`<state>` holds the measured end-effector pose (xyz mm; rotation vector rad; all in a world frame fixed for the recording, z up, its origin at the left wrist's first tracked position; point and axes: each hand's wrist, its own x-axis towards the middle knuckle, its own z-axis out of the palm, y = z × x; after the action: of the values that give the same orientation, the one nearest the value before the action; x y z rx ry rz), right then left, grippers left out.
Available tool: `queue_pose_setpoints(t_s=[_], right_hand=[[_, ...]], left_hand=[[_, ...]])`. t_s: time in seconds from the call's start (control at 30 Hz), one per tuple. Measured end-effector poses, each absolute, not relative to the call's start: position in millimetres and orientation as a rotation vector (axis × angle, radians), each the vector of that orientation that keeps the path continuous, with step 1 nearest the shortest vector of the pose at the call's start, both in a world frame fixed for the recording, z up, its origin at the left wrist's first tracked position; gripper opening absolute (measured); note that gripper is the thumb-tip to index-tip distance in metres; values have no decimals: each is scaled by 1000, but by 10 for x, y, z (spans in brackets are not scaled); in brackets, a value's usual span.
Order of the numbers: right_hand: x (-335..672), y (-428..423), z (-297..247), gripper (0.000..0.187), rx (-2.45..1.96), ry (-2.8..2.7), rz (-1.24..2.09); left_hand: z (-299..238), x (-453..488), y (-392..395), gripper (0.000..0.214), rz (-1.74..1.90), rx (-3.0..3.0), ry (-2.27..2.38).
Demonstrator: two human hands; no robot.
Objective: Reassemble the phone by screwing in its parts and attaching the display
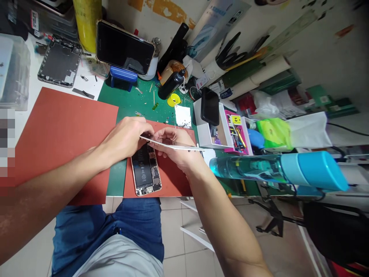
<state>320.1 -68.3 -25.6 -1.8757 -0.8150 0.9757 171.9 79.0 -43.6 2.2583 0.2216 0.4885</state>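
A phone screen panel [175, 146] is lifted on edge, seen almost as a thin white line. Its left end sits at the curled fingers of my left hand [132, 132], which is closed on it. Behind the panel is my right hand [177, 142], its fingers bent around the panel near that same end. Just below lies the opened phone body [146, 171], face up, with its black battery and circuit board exposed. The panel and my fingers cover the upper end of the body. Fingertip contact is partly hidden.
A red mat [66, 134] lies at left on the green cutting mat [117, 181]. Behind stand a phone on a blue holder [123, 77], a black bottle [171, 85] and a yellow cap [173, 100]. At right are a white box [211, 142] and a blue water bottle [276, 169].
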Motion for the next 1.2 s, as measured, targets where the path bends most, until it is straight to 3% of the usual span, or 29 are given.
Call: queue_pose_setpoints(t_s=[0.57,0.9,1.2], right_hand=[[3247,-693,-285,25,-1880,-872,975],[3250,-653,-239,35,-1887,-866,994],[3270,-642,-244,29,-1872,-848,1029]], left_hand=[[-465,1737,741,25,541,2241,270],[-434,1740,740,18,502,2235,290],[-493,1746,761,26,515,2215,268]])
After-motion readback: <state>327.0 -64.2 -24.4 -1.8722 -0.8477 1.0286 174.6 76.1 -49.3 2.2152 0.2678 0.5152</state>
